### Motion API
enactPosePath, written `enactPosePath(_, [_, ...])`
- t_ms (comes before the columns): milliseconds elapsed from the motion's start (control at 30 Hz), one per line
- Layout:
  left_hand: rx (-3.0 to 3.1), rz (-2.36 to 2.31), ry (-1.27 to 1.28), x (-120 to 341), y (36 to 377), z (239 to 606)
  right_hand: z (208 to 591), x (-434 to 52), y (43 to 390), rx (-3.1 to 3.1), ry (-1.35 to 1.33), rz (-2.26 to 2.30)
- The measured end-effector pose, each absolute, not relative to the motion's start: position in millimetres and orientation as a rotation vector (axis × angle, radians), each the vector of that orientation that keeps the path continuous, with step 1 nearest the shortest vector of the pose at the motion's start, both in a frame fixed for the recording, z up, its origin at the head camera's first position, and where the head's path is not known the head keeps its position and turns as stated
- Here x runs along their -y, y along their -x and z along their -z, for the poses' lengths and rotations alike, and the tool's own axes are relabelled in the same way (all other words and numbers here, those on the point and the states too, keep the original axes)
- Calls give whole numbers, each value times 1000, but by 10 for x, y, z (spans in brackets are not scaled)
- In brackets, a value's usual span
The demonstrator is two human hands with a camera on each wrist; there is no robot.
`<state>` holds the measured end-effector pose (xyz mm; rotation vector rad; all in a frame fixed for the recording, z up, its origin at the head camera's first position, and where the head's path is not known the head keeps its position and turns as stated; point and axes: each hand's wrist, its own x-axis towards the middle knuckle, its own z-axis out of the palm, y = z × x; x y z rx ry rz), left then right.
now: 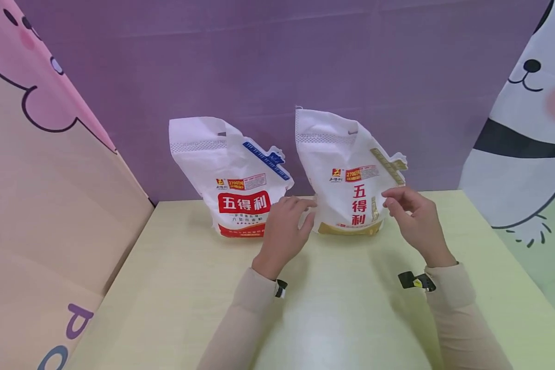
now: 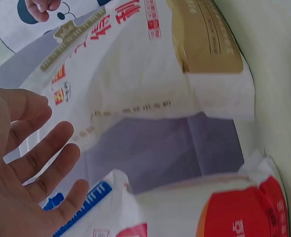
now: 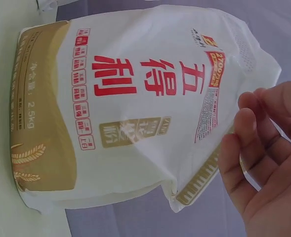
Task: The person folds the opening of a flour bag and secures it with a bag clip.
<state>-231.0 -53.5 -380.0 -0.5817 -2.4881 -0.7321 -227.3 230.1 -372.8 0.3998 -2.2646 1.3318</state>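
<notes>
Two white flour bags stand side by side at the back of the table. The left bag (image 1: 203, 164) has red print and a blue strip; the right bag (image 1: 326, 174) has red characters and gold print. My left hand (image 1: 284, 228) is between them, its fingers loosely bent and holding nothing, overlapping the left bag's lower right corner in the head view. Just off the right bag's right side is my right hand (image 1: 416, 223), thumb and fingers loosely curved around nothing. In the right wrist view its fingertips (image 3: 245, 121) appear in front of the gold-print bag (image 3: 125, 98).
The pale table (image 1: 333, 308) carries both bags near its back edge. Behind them hangs a purple cloth backdrop (image 1: 259, 61). Printed panels flank the table, with a pink cartoon (image 1: 55, 108) on the left and a panda (image 1: 532, 128) on the right.
</notes>
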Motion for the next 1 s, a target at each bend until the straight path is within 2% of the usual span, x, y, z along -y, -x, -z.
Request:
enactPosePath(467, [2466,779,519,818,2263,3828,3854,-2378,2325,2372,-595,-1032])
enactPosePath(1000, [2419,792,224,1386,2394,3740,3976,-2830,2452,2368,-313,-909])
